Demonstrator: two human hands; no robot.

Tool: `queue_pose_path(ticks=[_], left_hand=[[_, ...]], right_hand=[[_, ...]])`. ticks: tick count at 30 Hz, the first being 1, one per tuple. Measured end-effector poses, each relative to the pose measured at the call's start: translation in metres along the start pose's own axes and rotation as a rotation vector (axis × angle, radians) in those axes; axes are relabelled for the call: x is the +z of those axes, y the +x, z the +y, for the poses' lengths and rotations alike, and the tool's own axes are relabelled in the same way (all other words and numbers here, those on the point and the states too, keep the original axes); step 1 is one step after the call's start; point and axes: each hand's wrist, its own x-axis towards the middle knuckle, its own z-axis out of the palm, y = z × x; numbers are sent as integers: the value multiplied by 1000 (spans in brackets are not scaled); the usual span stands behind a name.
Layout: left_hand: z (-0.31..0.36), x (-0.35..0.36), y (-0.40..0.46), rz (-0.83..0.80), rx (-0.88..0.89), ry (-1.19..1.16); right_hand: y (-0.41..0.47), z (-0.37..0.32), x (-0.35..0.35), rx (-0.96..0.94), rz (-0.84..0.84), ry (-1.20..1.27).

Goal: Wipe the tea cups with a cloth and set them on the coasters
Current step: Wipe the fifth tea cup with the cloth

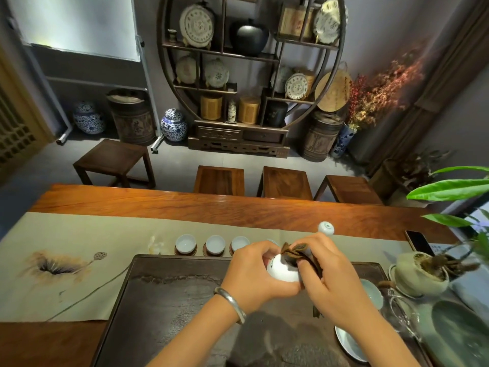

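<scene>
Hands meet above the tray (164, 308): left hand (254, 274) cups a white cup (281, 271), right hand (328, 282) pinches the brown cloth (293, 251) into its mouth. Glazed porcelain, likely light, slippery, fragile; best gripped around the body. Three cups (214, 244) sit on coasters behind.

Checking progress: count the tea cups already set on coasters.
3 clearly: the left cup, middle cup and right cup, in a row behind the dark tray. The left hand may hide another.

A dark phone (419, 242) lies on the wooden tabletop (185, 205) near a potted plant (420, 274), beyond three stools (285, 181) and a round display shelf (251, 62).
</scene>
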Motion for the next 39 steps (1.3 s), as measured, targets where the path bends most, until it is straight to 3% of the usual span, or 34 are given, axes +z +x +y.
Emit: queue_pose_path(ticks=[13, 17, 24, 32, 36, 39], left_hand=[[6, -2, 7, -92, 26, -28], [4, 4, 5, -57, 28, -19], [1, -3, 9, 61, 126, 106], [-11, -4, 6, 33, 128, 114], [-17, -2, 2, 6, 132, 145], [-21, -5, -1, 28, 137, 133]], right_hand=[[8, -4, -19, -48, -43, 120], [11, 0, -16, -41, -67, 122], [3, 4, 1, 22, 75, 83], [7, 4, 3, 0, -65, 66], [10, 12, 3, 87, -105, 172], [8, 18, 3, 265, -3, 390]])
